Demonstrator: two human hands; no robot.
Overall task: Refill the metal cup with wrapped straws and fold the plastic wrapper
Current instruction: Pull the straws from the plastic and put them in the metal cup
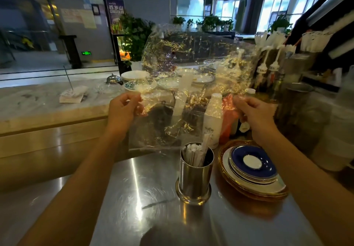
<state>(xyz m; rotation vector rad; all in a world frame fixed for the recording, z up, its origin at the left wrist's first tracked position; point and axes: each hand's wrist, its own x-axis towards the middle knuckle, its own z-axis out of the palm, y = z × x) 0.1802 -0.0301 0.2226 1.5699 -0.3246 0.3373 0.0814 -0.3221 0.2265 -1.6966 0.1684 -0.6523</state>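
Hands held a crinkled clear plastic wrapper (191, 58) up in the middle of the frame, stretched between them above the steel counter (134, 188). Left hand (122, 111), left of centre, pinched the wrapper's left edge between thumb and fingers; right hand (254, 115), right of centre, was closed on its right edge the same way. Wrapper rose toward the upper middle of the frame, and its lower edge hung just above and behind the metal cup (194, 174). That cup stood upright on the counter, lower centre, with paper-wrapped straws (193, 154) standing inside it, one poking above the rest. Just to the cup's right sat a stack of plates (251, 171), the top one blue with a white centre.
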